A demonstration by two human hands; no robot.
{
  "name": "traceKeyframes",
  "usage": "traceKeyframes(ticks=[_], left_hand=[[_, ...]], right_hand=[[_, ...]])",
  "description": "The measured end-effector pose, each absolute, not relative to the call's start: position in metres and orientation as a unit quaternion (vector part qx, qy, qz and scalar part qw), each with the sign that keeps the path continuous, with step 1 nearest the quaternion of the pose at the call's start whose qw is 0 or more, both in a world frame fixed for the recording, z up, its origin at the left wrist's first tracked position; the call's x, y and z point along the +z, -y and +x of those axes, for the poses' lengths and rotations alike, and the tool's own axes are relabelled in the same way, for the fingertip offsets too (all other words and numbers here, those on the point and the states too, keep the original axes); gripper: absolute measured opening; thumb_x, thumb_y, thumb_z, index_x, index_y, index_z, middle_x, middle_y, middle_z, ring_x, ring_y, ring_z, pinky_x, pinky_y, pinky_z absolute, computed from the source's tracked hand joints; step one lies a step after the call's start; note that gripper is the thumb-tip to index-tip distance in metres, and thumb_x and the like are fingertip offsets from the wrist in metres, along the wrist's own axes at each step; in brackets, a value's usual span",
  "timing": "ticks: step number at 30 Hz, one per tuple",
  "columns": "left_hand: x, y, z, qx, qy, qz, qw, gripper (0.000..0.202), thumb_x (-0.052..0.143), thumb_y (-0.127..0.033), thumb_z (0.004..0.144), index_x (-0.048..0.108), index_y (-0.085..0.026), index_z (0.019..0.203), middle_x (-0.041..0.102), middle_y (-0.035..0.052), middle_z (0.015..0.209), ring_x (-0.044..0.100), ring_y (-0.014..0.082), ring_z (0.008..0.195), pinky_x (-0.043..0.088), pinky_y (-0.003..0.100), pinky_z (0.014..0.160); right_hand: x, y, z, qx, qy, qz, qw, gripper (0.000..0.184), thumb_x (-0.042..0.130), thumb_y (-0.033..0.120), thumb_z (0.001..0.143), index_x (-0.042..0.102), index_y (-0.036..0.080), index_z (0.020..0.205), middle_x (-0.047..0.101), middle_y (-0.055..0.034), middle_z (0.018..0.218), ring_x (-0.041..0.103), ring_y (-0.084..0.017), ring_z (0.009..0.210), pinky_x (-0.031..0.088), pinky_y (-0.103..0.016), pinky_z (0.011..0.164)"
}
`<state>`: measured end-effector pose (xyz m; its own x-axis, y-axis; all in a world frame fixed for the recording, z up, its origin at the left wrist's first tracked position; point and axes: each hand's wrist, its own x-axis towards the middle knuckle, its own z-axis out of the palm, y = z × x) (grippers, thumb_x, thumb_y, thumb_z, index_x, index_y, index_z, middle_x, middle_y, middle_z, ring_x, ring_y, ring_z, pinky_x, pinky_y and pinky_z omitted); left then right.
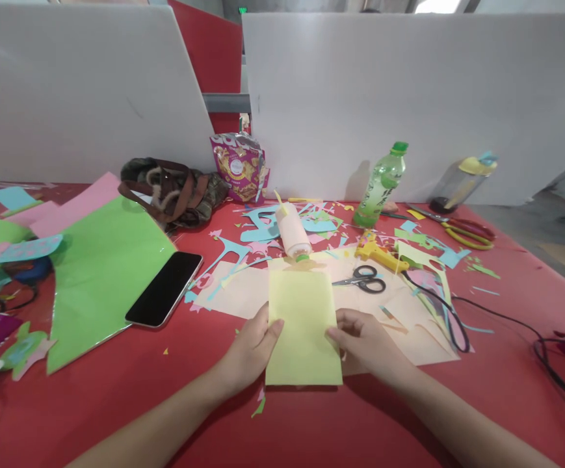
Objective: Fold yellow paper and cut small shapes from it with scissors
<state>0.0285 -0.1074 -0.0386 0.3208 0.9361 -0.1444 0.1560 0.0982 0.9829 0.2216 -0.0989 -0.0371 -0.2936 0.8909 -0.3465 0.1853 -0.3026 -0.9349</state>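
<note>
A pale yellow sheet of paper (302, 325) lies upright in front of me on the red table (165, 403). My left hand (251, 351) pinches its left edge, thumb on top of the paper. My right hand (365, 341) grips the right edge the same way, fingers curled under. Just beyond the sheet a glue bottle (292, 234) lies tipped over, and small black-handled scissors (365, 279) rest on peach-coloured paper (243, 292).
A black phone (165, 289) lies on a green sheet (101, 273) at left. A yellow glue gun (377, 253) with black cable, a green drink bottle (382, 185), a snack bag (240, 166), a brown bag (170, 188), larger scissors (462, 231) and paper scraps are scattered about. White boards stand behind.
</note>
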Motion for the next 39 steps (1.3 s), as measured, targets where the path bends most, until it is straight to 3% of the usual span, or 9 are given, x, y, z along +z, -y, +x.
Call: traceKeyframes(ticks=[9,14,21,26,32,36,39], left_hand=[[-0.037,0.107,0.028,0.292,-0.464,0.606,0.577,0.042,0.037,-0.034,0.082,0.038,-0.013,0.119,0.052,0.0135,0.116,0.053,0.0246,0.098,0.044,0.033,0.078],[-0.037,0.107,0.028,0.292,-0.470,0.601,0.576,0.039,0.037,-0.032,0.082,0.040,-0.013,0.116,0.055,0.0130,0.112,0.053,0.0247,0.098,0.043,0.034,0.080],[-0.041,0.106,0.026,0.297,-0.451,0.593,0.597,0.041,0.036,-0.033,0.083,0.035,-0.015,0.120,0.051,0.0120,0.117,0.053,0.0235,0.099,0.042,0.034,0.080],[-0.042,0.107,0.026,0.302,-0.452,0.598,0.590,0.041,0.034,-0.037,0.084,0.038,-0.017,0.119,0.048,0.0098,0.121,0.052,0.0230,0.099,0.042,0.032,0.080],[-0.040,0.108,0.027,0.294,-0.450,0.596,0.597,0.039,0.032,-0.038,0.084,0.043,-0.016,0.114,0.053,0.0087,0.114,0.055,0.0204,0.090,0.042,0.029,0.075],[-0.041,0.108,0.026,0.293,-0.470,0.583,0.595,0.037,0.032,-0.039,0.083,0.050,-0.014,0.104,0.059,0.0075,0.100,0.055,0.0192,0.084,0.042,0.027,0.072],[-0.043,0.108,0.025,0.318,-0.470,0.565,0.599,0.037,0.032,-0.040,0.083,0.048,-0.014,0.105,0.059,0.0073,0.101,0.055,0.0180,0.082,0.042,0.026,0.071]], right_hand=[[-0.032,0.095,0.219,0.653,0.499,-0.492,0.287,0.017,0.057,0.021,0.064,0.055,0.017,0.080,0.066,-0.0016,0.073,0.059,-0.014,0.061,0.044,-0.023,0.054],[-0.033,0.095,0.220,0.631,0.492,-0.528,0.286,0.014,0.057,0.028,0.065,0.055,0.015,0.070,0.062,0.0003,0.058,0.053,-0.011,0.049,0.038,-0.022,0.047],[-0.040,0.093,0.224,0.579,0.514,-0.567,0.282,0.025,0.056,0.036,0.065,0.051,0.015,0.054,0.051,0.0032,0.046,0.042,-0.008,0.043,0.033,-0.021,0.045],[-0.046,0.093,0.225,0.573,0.519,-0.554,0.308,0.035,0.048,0.044,0.072,0.052,0.014,0.052,0.049,0.0017,0.047,0.041,-0.008,0.043,0.032,-0.022,0.046],[-0.048,0.092,0.225,0.589,0.485,-0.549,0.343,0.026,0.057,0.041,0.066,0.053,0.016,0.064,0.054,0.0017,0.053,0.047,-0.009,0.046,0.035,-0.021,0.045],[-0.046,0.092,0.226,0.573,0.493,-0.567,0.328,0.027,0.057,0.041,0.065,0.053,0.015,0.060,0.052,0.0029,0.047,0.042,-0.007,0.040,0.033,-0.021,0.042],[-0.044,0.093,0.225,0.581,0.500,-0.557,0.319,0.027,0.060,0.041,0.062,0.054,0.015,0.062,0.051,0.0037,0.045,0.042,-0.007,0.040,0.033,-0.021,0.042]])
